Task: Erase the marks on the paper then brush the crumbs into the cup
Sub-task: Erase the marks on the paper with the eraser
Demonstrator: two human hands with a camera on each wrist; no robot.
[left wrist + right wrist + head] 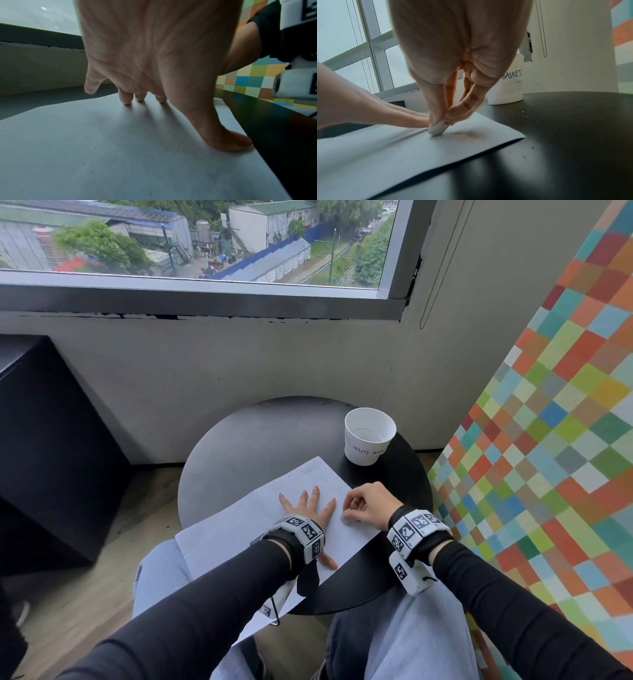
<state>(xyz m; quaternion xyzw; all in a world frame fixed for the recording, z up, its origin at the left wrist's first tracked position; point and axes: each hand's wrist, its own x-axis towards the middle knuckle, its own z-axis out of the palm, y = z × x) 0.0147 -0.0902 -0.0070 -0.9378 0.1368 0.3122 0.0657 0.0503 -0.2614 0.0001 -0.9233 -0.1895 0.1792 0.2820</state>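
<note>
A white sheet of paper point(246, 518) lies across the round black table point(239, 446), its near corner hanging over the edge. My left hand point(308, 505) lies flat on the paper with fingers spread, pressing it down point(154, 67). My right hand point(363, 505) pinches a small white eraser point(437, 129) between thumb and fingers, its tip touching the paper near the right edge. A smudged grey mark point(469, 135) shows just right of the eraser. The white paper cup point(368, 436), lettered WASTE BASKET, stands upright beyond the paper at the table's far right.
Small dark crumbs point(102, 100) dot the paper and the black tabletop point(556, 128). A wall and window sill run behind the table. A colourful chequered panel point(548, 440) stands close on the right, a dark cabinet point(44, 440) on the left. My knees are under the table's near edge.
</note>
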